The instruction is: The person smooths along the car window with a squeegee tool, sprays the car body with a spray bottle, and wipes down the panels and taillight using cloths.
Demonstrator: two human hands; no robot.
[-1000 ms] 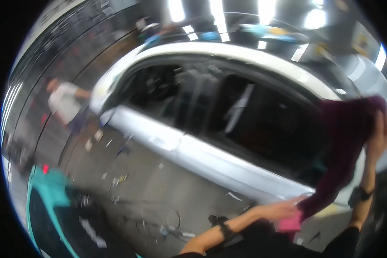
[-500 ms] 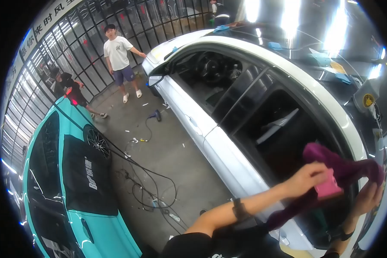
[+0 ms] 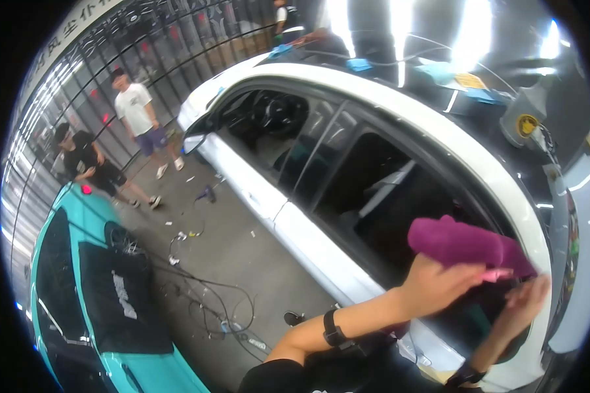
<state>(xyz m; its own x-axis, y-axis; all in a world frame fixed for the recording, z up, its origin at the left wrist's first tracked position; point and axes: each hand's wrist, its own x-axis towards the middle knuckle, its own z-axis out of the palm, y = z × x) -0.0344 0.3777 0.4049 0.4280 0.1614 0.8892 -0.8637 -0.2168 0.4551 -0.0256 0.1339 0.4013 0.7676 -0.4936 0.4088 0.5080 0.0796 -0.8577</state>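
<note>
My left hand (image 3: 436,286) reaches over the car's rear side window, its fingers closed on a small pink squeegee (image 3: 498,274). A bunched purple cloth (image 3: 462,242) lies just beyond these fingers, in front of the dark window glass (image 3: 380,190). My right hand (image 3: 523,306), slightly blurred, is close by on the right. Its fingers are loosely bent and apart, near the squeegee's end and the lower right end of the cloth. The white car (image 3: 347,262) stands right in front of me with its side windows up to the dark glossy roof (image 3: 400,72).
A turquoise car (image 3: 147,370) with a black cover (image 3: 121,304) stands at left. Cables (image 3: 210,295) and a heat gun (image 3: 207,193) lie on the floor between the cars. Two people (image 3: 137,111) stand by the barred wall. Blue cloths (image 3: 358,64) and a grey bag (image 3: 524,114) rest on the roof.
My view has turned to the right. The purple cloth, spread and hanging between my hands before, is now bunched. My right hand has come away from its end, nearer the left.
</note>
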